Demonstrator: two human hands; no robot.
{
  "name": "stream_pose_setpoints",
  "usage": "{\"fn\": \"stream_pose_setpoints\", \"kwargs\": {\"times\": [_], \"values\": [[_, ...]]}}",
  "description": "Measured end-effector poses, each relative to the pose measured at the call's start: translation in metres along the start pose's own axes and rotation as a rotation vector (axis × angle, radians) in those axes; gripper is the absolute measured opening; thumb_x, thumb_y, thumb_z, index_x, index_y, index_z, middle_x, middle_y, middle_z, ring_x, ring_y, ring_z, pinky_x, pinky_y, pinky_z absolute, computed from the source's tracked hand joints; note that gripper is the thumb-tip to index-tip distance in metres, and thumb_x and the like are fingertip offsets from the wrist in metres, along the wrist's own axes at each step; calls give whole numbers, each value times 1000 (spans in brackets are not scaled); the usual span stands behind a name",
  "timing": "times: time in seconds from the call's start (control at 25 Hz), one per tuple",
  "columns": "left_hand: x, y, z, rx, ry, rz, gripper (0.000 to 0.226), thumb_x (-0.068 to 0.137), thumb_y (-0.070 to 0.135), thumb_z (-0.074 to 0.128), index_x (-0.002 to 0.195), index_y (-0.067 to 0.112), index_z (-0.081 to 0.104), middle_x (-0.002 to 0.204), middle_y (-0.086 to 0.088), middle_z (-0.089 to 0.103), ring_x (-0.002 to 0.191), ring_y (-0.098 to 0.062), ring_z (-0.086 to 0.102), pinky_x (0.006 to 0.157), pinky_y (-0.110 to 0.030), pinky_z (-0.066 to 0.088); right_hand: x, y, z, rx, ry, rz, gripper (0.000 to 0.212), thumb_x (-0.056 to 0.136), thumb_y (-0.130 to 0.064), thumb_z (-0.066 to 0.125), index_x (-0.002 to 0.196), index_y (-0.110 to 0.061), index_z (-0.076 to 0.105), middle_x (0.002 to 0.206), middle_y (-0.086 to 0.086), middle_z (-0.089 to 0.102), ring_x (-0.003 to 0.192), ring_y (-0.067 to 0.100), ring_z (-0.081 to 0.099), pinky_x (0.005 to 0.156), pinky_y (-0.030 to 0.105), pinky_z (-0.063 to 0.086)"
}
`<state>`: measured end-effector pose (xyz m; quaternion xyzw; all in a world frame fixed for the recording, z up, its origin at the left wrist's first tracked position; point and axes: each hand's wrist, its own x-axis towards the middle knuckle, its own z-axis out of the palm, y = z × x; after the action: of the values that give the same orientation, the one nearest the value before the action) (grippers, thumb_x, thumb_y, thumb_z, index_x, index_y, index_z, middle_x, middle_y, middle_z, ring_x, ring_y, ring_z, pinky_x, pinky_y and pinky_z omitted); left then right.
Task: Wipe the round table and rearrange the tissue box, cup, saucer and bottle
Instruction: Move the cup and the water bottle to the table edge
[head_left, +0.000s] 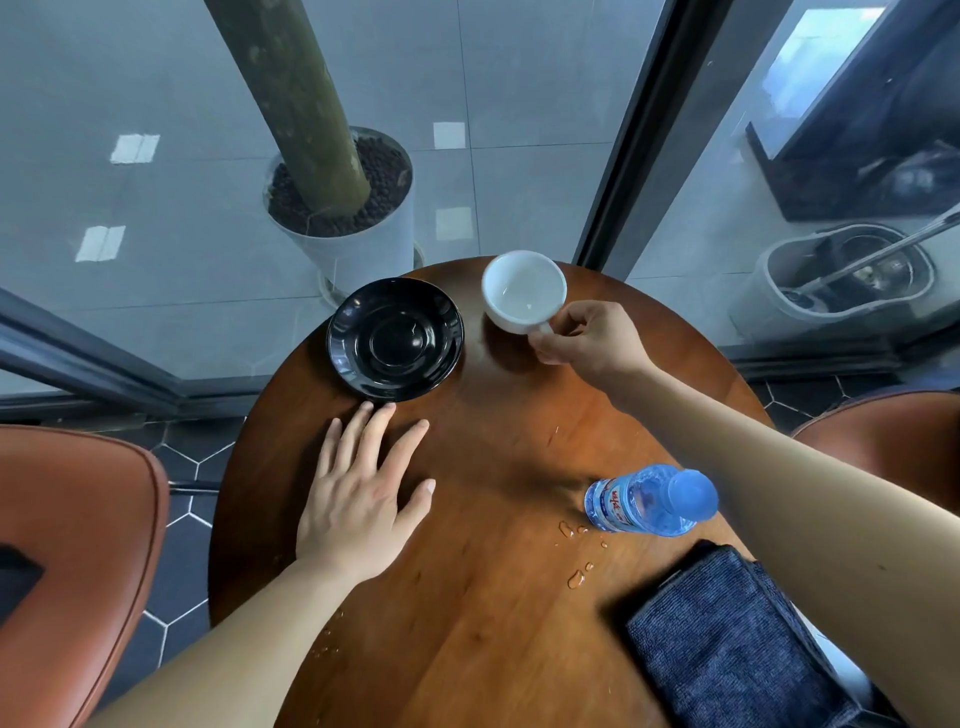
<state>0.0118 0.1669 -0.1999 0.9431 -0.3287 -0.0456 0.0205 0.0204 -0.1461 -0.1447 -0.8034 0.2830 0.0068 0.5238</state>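
Note:
A round brown wooden table (467, 597) fills the middle of the view. A black saucer (395, 339) lies at its far left edge. My left hand (363, 493) rests flat on the wood just in front of the saucer, fingertips near its rim. My right hand (587, 338) pinches the handle of a white cup (522, 291) at the table's far edge, right of the saucer. A clear water bottle (649, 501) with a blue cap stands at the right, under my right forearm. Water drops (574, 577) dot the wood near the bottle. No tissue box is in view.
A folded dark blue cloth (727, 639) lies on the table's near right. Orange-brown chairs stand at the left (78, 545) and right (893, 431). Beyond the glass wall stand a white planter (358, 244) with a trunk and a mop bucket (841, 280).

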Motion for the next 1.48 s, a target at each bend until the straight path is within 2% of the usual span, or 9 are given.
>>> {"fn": "stream_pose_setpoints", "kwargs": {"times": [0.28, 0.44, 0.6, 0.72, 0.84, 0.96, 1.16, 1.32, 1.48], "values": [[0, 0, 0, 9, -4, -6, 63, 98, 58, 31, 155, 31, 34, 164, -12, 28, 154, -31, 19, 125, -56, 18, -11, -2, -13, 217, -143, 78, 13, 88, -8, 77, 100, -7, 74, 102, 24, 75, 88, 26, 76, 84, 36, 63], [0, 0, -1, 5, -6, -11, 64, 97, 58, 31, 155, 31, 35, 164, -12, 28, 154, -31, 20, 125, -55, 16, -41, 17, -55, 118, -101, 22, 35, 88, 18, 59, 112, -4, 70, 105, 14, 76, 92, 27, 76, 82, 35, 64], [0, 1, -2, 8, -8, -11, 65, 96, 59, 30, 154, 31, 35, 163, -12, 28, 153, -32, 21, 125, -55, 16, -110, 54, -90, 66, -194, -6, 70, 74, 33, 52, 115, -22, 69, 112, 1, 77, 106, 19, 74, 87, 32, 61], [0, 1, -1, 12, -8, -10, 65, 96, 59, 29, 154, 30, 35, 164, -13, 28, 153, -33, 21, 125, -56, 16, -153, 67, -92, 43, -323, -5, 88, 68, 19, 76, 134, -36, 56, 135, -8, 65, 122, 5, 62, 95, 19, 54], [-1, 1, -1, 12, -5, -8, 65, 96, 58, 29, 155, 30, 34, 164, -13, 27, 153, -33, 21, 125, -56, 16, -177, 69, -77, 81, -286, -59, 103, 57, -21, 94, 145, -42, 44, 144, -19, 55, 134, 0, 51, 106, 18, 45], [0, 1, 0, 13, -6, -13, 65, 96, 58, 29, 155, 30, 33, 164, -12, 26, 153, -32, 20, 125, -55, 16, -182, 63, -52, 130, -115, -159, 88, 59, -48, 94, 136, -41, 53, 138, -12, 62, 130, 10, 58, 108, 32, 47], [0, 1, 0, 9, -3, -12, 66, 96, 60, 26, 155, 30, 33, 164, -12, 26, 153, -33, 21, 125, -56, 16, -178, 47, -37, 96, 95, -188, 43, 73, -25, 90, 108, -27, 66, 106, -7, 73, 98, 16, 70, 92, 43, 57], [0, 1, 0, 0, 2, -10, 65, 97, 58, 29, 155, 29, 34, 164, -13, 27, 153, -33, 21, 125, -56, 16, -162, 40, -38, 100, 172, -153, 39, 73, -15, 91, 104, -17, 67, 100, 2, 74, 91, 25, 70, 87, 41, 59], [0, 1, 0, -7, 7, -1, 64, 97, 57, 30, 154, 28, 36, 163, -14, 29, 152, -34, 24, 124, -56, 18, -138, 25, -37, 27, 216, -169, 37, 73, -17, 90, 100, -21, 65, 90, -4, 71, 82, 14, 68, 76, 24, 55]]}}
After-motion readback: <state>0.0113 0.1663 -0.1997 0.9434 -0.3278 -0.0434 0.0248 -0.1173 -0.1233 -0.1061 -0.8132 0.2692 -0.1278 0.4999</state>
